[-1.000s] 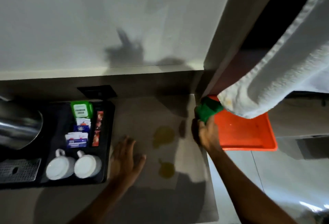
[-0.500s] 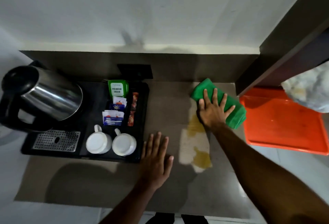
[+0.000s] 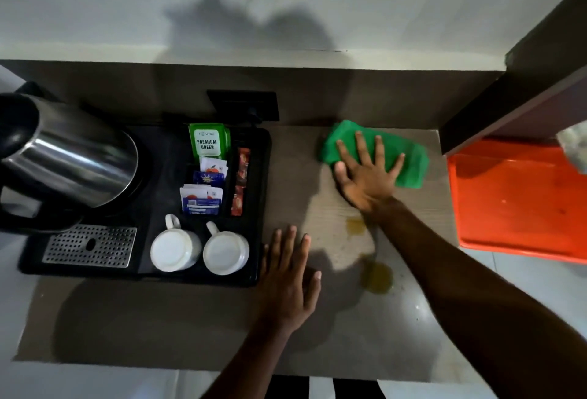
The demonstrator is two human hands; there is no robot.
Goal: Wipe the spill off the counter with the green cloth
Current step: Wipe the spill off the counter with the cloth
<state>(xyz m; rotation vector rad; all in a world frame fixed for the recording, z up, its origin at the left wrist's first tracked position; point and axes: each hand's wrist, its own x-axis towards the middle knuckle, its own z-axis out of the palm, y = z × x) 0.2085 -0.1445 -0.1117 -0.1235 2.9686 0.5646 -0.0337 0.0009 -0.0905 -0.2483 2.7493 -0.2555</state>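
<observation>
The folded green cloth [image 3: 409, 160] lies flat on the grey counter [image 3: 190, 325] near its back right corner. My right hand [image 3: 365, 176] presses down on the cloth with fingers spread. Two yellowish spill patches stain the counter: a small one [image 3: 355, 226] just below my right wrist, and a larger puddle [image 3: 378, 278] nearer the front edge, left of my right forearm. My left hand [image 3: 290, 281] rests flat on the counter, fingers apart, holding nothing, beside the black tray.
A black tray [image 3: 260, 176] on the left holds a steel kettle [image 3: 73, 157], tea sachets [image 3: 208, 141], and two upturned white cups [image 3: 175, 248]. An orange tray [image 3: 514, 201] sits lower, right of the counter. A dark cabinet edge [image 3: 508, 90] rises at the right.
My right hand brought the green cloth from the orange tray onto the counter and flattened on it. It has since slid slightly left. The left hand stays flat on the counter.
</observation>
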